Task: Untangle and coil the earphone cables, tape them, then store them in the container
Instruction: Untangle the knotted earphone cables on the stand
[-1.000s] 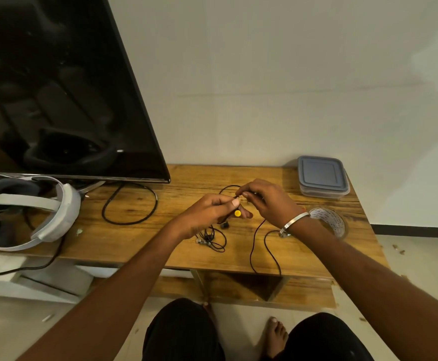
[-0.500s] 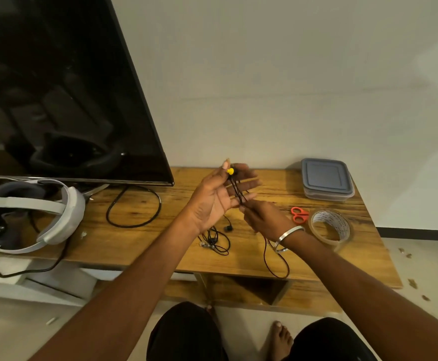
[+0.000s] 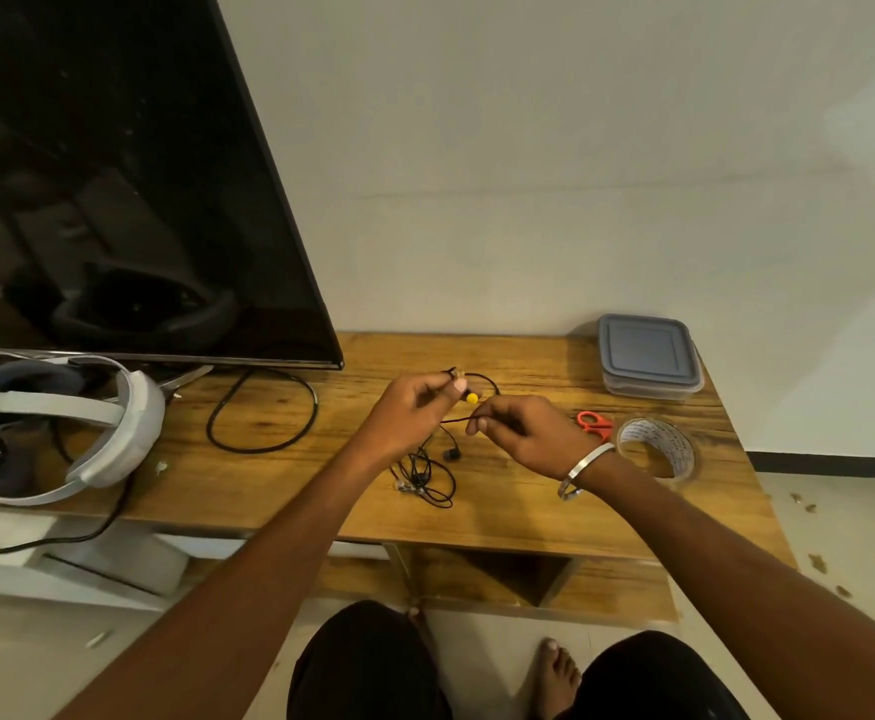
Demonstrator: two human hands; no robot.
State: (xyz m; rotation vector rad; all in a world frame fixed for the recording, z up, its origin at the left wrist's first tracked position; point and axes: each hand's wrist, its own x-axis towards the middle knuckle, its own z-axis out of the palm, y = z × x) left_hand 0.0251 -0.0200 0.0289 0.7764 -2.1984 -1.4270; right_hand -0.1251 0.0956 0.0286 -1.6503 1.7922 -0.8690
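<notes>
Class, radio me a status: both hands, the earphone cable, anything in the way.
Left hand and right hand both pinching the earphone cable. Rest still tangled on table. Container lidded; nothing in the way.

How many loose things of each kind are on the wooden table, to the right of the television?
Earphone cable held in the hands: 1
Tangled earphone cable lying on the table: 1
Lidded container: 1
Tape roll: 1
Orange scissors: 1
Total: 5
</notes>
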